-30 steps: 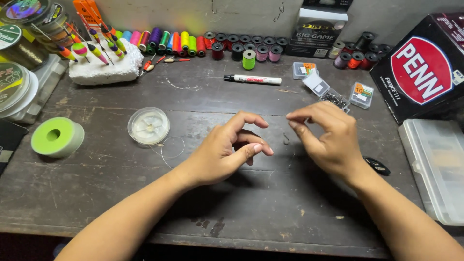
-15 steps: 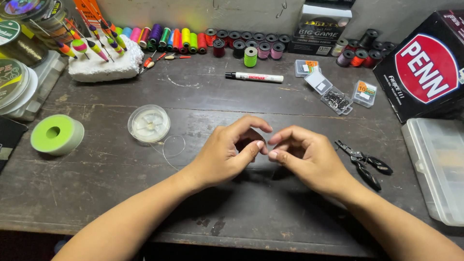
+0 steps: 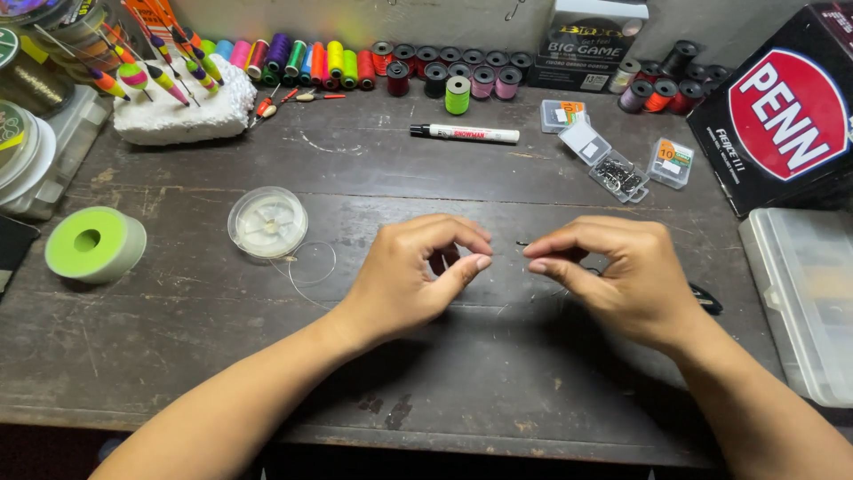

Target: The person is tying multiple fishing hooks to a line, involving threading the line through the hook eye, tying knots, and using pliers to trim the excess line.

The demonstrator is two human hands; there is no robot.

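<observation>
My left hand [image 3: 413,277] hovers over the dark wooden table [image 3: 178,338], thumb and forefinger pinched together, apparently on a thin clear fishing line [image 3: 311,263] that loops from a clear flat spool [image 3: 267,222]. My right hand [image 3: 617,267] is a few centimetres to the right. Its fingertips pinch a small dark fishing hook [image 3: 522,244], of which only the tip pokes out toward the left hand. The line between the two hands is too fine to see.
Black pliers [image 3: 706,299] lie mostly hidden behind my right hand. A green spool [image 3: 95,244] sits at the left. At the back are a marker [image 3: 465,133], thread spools [image 3: 338,62], floats in foam [image 3: 182,111] and small hook boxes [image 3: 617,173]. A black carton [image 3: 782,116] and clear case [image 3: 800,302] stand at the right.
My hands came together half a second ago and have now drawn slightly apart. The right hand moved right, covering the pliers, with the hook tip showing at its fingertips.
</observation>
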